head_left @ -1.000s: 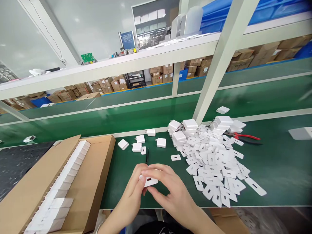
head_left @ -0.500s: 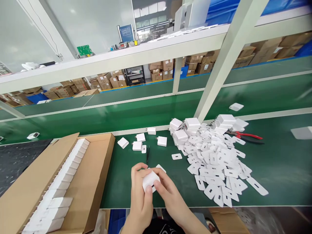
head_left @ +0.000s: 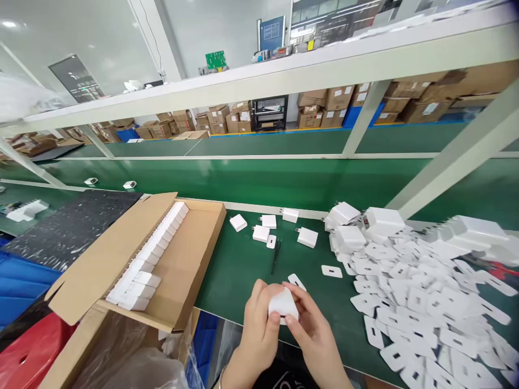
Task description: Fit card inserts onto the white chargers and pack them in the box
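Note:
A white plug charger (head_left: 283,302) is held between my two hands near the bench's front edge. My left hand (head_left: 258,321) wraps its left side, the thumb pressing at the lower face near a dark slot. My right hand (head_left: 313,324) grips the right side with thumb and fingers. Part of a white slotted plate (head_left: 297,281) shows just beyond the fingers. Farther off lie black tweezers (head_left: 276,255), a small white plate (head_left: 271,241) and several loose chargers (head_left: 307,237). Fingers hide much of the held charger.
To the left, an open cardboard box (head_left: 208,254) holds a row of white chargers (head_left: 152,251). A large pile of slotted plates (head_left: 430,302) spreads at right, with stacked chargers (head_left: 349,239) behind it and red-handled pliers (head_left: 500,268) beyond. A shelf post (head_left: 458,151) slants down behind.
The view has swung left, so the bench things appear shifted right and more of the box shows. Both hands stay on the charger, which looks slightly turned.

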A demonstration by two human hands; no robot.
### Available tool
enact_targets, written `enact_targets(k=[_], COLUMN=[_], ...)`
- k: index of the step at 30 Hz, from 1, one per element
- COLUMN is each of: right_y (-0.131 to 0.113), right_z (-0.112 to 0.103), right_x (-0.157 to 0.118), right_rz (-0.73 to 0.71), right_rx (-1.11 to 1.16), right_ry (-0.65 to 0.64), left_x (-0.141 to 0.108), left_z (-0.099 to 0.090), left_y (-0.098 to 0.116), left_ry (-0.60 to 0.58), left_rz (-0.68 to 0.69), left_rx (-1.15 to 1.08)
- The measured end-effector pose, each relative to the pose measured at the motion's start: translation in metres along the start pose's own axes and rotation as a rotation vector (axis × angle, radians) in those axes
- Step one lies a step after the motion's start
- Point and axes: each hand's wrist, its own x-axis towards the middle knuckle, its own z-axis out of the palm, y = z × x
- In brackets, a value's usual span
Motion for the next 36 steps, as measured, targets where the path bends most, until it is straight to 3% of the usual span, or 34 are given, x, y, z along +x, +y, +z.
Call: enact_targets(k=[11,18,25,29,36], right_y=[-0.024,-0.033,-0.033,-0.025,-0.010], right_z=[0.009,0.004,0.010,0.018,0.028], right_x=[-0.003,-0.005,-0.004,-0.003,0.004], right_rz=[0.049,0.087,0.126,0.077,0.100], right_rx=[0.056,0.018,0.122,0.096,0.140], right_ry=[-0.029,-0.102,-0.133,-0.045,0.015], left_x=[-0.012,-0.013,-0.018,-0.021,-0.021], left_z=[-0.008,-0.006,-0.007,-0.006,-0.004], left_y=[0.004,-0.002,-0.008,-0.014,-0.031], left_ry=[-0.082,-0.024,0.024,0.057,0.085], left_rz=[-0.010,0.049,0.112,0.152,0.033], left_rx=[-0.089,-0.050,0.009,0.001,-0.108])
